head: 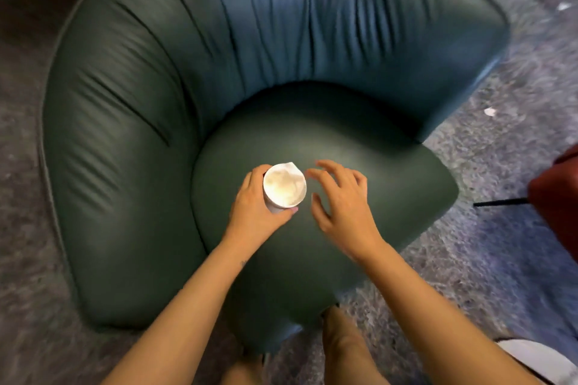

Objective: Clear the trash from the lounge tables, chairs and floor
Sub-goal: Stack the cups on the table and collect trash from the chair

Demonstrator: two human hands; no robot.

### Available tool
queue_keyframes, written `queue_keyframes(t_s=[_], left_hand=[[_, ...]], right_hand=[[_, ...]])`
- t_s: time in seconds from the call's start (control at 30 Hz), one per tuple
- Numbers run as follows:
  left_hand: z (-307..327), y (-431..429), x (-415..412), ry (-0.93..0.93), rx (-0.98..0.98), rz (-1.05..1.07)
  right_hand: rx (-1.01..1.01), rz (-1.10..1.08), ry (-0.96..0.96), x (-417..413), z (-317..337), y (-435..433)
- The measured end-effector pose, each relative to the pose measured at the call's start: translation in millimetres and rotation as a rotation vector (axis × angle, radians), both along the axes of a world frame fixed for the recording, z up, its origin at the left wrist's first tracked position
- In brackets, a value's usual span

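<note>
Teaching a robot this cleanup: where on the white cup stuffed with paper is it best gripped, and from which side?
Round its side wall below the rim, coming from the side, as the left hand does. The paper cup sits mouth-up and crumpled paper fills its mouth.

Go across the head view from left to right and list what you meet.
Padded arm of the green armchair → left hand → paper cup that it grips → right hand, fingers spread, holding nothing → white scrap on the carpet → red seat at the edge.
</note>
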State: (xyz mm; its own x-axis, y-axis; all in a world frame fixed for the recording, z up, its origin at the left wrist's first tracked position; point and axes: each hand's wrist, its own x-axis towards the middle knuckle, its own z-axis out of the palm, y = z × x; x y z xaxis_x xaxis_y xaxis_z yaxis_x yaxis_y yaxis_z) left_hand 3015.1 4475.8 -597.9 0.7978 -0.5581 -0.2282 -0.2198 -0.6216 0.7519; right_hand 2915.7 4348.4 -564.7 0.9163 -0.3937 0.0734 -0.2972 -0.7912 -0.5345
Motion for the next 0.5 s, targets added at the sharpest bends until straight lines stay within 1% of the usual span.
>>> queue_keyframes(t_s=[0.13, 0.27, 0.5], left_hand=[[67.6, -21.2, 12.1, -0.08, -0.098, -0.187], [138.5, -43.7, 7.6, -0.162, -0.18, -0.369], [250.3, -101.2, -49.6, -0.271, -0.3, -0.656]], right_hand=[[-0.02, -0.247, -0.093, -11.9, 59.2, -12.6], [-0.087, -0.478, -0.182, -43.8, 120.1, -22.1], [-0.191, -0.789, -0.223, -148.9, 218.5, -53.1]])
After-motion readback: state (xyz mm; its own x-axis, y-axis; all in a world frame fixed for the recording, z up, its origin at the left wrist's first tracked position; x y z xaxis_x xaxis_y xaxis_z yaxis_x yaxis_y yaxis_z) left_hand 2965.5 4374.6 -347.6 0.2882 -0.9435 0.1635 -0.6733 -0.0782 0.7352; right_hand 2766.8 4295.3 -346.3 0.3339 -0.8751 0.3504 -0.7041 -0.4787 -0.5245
